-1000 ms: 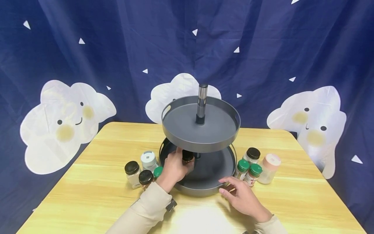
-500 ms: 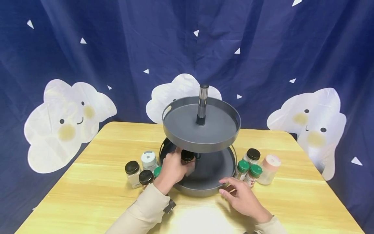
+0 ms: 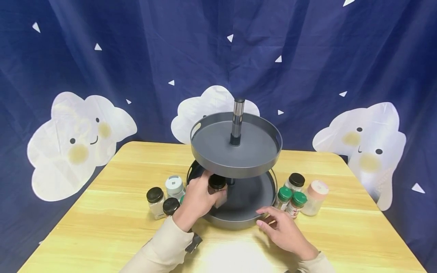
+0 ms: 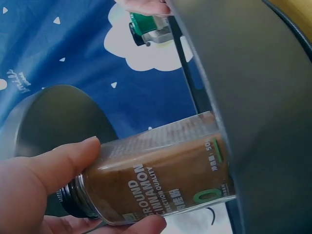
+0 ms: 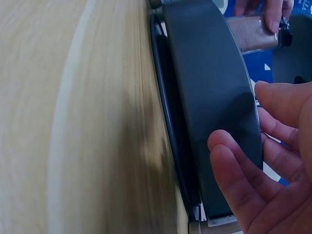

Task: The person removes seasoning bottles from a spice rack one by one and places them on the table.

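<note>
My left hand [image 3: 197,194] grips a jar of ground cinnamon [image 4: 151,178] with a black lid, thumb on one side and fingers on the other. The jar is upright inside the left part of the lower tray [image 3: 246,201] of a dark grey two-tier stand. In the left wrist view its base is partly hidden by the tray's wall; whether it touches the tray floor I cannot tell. My right hand [image 3: 283,229] is at the tray's front right rim, fingers loosely bent and spread about the wall [image 5: 214,97], holding no jar. Whether they touch it is unclear.
The upper tray [image 3: 235,151] with its metal post [image 3: 237,117] overhangs the lower one. Left stand black-lidded jars [image 3: 155,203] and a white-lidded jar [image 3: 174,186]. Right are green-lidded jars [image 3: 296,204], a black-lidded jar [image 3: 295,181] and a pink-lidded jar [image 3: 315,197].
My left hand has shifted slightly left with the cinnamon jar, covering more of the green-lidded jar on the left. My right hand has stayed in place.
</note>
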A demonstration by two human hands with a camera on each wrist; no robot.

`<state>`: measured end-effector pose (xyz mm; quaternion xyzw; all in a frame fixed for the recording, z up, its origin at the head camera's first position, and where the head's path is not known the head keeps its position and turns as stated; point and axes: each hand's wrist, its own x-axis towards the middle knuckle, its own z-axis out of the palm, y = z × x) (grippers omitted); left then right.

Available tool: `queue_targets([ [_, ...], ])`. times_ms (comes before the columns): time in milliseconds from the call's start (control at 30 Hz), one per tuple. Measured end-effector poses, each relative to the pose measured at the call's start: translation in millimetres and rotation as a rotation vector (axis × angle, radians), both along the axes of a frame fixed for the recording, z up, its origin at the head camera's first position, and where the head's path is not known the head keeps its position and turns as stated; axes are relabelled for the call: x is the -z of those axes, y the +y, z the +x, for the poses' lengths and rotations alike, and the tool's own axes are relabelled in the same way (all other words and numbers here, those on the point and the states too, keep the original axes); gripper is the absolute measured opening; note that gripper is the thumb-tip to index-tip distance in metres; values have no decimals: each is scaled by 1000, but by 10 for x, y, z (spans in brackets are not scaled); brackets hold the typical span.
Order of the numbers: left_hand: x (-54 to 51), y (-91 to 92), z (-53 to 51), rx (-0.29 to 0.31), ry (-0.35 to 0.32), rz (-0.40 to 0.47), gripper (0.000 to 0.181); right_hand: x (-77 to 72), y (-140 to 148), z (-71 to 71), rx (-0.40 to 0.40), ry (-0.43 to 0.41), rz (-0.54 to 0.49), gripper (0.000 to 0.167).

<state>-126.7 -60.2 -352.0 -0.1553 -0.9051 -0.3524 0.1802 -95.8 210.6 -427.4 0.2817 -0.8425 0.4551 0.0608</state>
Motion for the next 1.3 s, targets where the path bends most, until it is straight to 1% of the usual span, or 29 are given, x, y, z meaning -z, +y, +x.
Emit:
queue_targets([
  [133,-35,-21,58,12,25,-14,50,0,0,0,0,1,1,20],
  [367,-120,-47,136,-4,12,-40,49,-13,-7,9,5,11,5,20],
  [500,-158,-66,173,-8,23,-59,46,-21,-11,15,7,10,5,20],
  [700,-189,-108,209,-4,26,-54,46,-37,-15,28,8,-2,7,20],
  [900,-239,-156,236,-4,30,-29,47,-40,-16,29,8,9,6,20],
  [1100,-288,-199,253,-45,34,-29,48,-20,-11,14,6,21,2,20],
  [1300,-326,-244,257,-77,62,-37,47,-15,-12,11,6,25,1,20],
])
